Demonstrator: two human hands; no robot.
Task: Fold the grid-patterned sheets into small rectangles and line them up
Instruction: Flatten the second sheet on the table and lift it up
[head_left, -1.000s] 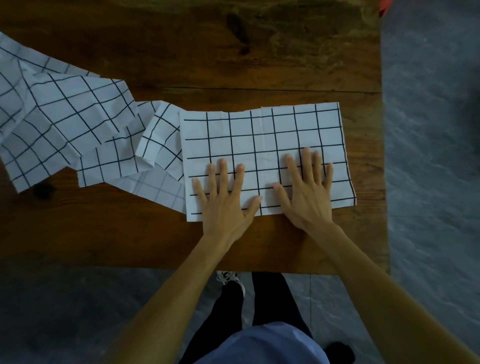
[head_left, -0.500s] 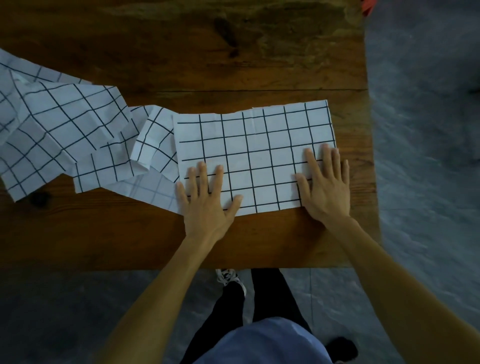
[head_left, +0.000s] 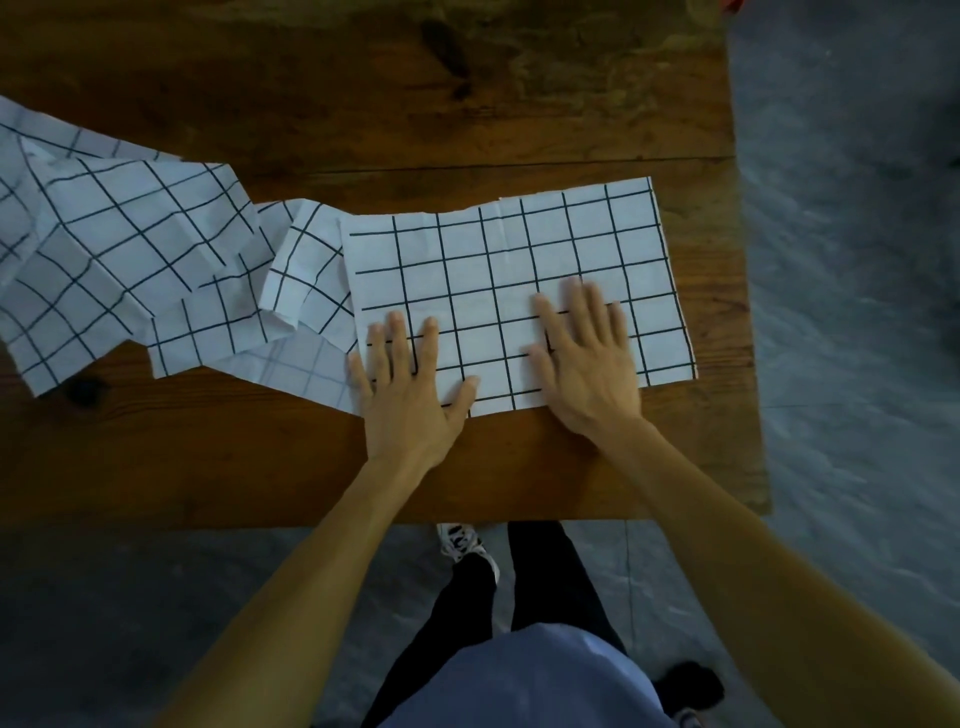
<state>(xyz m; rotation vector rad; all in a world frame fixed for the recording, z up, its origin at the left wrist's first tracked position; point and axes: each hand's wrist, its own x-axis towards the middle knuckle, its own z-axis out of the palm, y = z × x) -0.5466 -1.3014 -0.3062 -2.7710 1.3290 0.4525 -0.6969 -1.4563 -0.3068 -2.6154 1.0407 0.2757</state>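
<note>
— What is the person wearing?
— A light blue top (head_left: 524, 680), black trousers (head_left: 545, 577) and a white shoe with dark markings (head_left: 462, 540).
— Any sleeves on the arms?
— None showing; both forearms are bare down to the hands, left hand (head_left: 410, 395) and right hand (head_left: 587, 364) without rings or a watch

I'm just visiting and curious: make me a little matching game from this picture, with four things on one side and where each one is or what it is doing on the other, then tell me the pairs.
Things:
1. left hand
2. right hand
3. flat folded sheet
4. crumpled sheets

Places or states:
A. heaped on the table's left side
B. pressing the sheet's near left corner
C. spread smooth under both hands
D. flat on the sheet's near right part, blurred

Pairs: 1-B, 2-D, 3-C, 4-A
</note>
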